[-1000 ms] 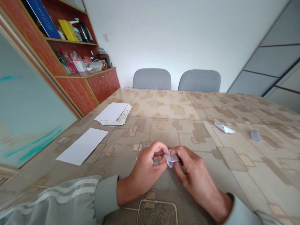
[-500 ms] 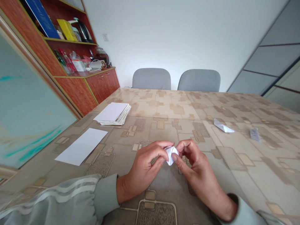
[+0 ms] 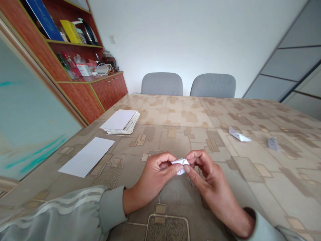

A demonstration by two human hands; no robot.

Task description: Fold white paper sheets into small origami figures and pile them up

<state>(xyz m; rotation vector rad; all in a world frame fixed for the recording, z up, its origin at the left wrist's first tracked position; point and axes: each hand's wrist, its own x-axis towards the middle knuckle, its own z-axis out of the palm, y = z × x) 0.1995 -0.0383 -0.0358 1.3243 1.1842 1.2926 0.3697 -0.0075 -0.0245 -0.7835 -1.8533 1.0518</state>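
A small folded piece of white paper (image 3: 181, 164) is held just above the table between both hands. My left hand (image 3: 154, 179) pinches its left side with thumb and curled fingers. My right hand (image 3: 208, 180) pinches its right side, fingers bent over the top. Both wrists rest near the patterned tablecloth (image 3: 175, 134). Most of the paper is hidden by the fingertips.
A single white sheet (image 3: 87, 156) lies at the left, with a stack of white sheets (image 3: 121, 122) beyond it. Two folded paper pieces (image 3: 238, 134) (image 3: 273, 143) lie at the right. Two grey chairs (image 3: 188, 84) stand at the far edge, a wooden cabinet (image 3: 95, 90) at the left.
Both hands have lifted slightly and turned the folded paper, which now lies flatter between the fingertips. Nothing else on the table has moved.
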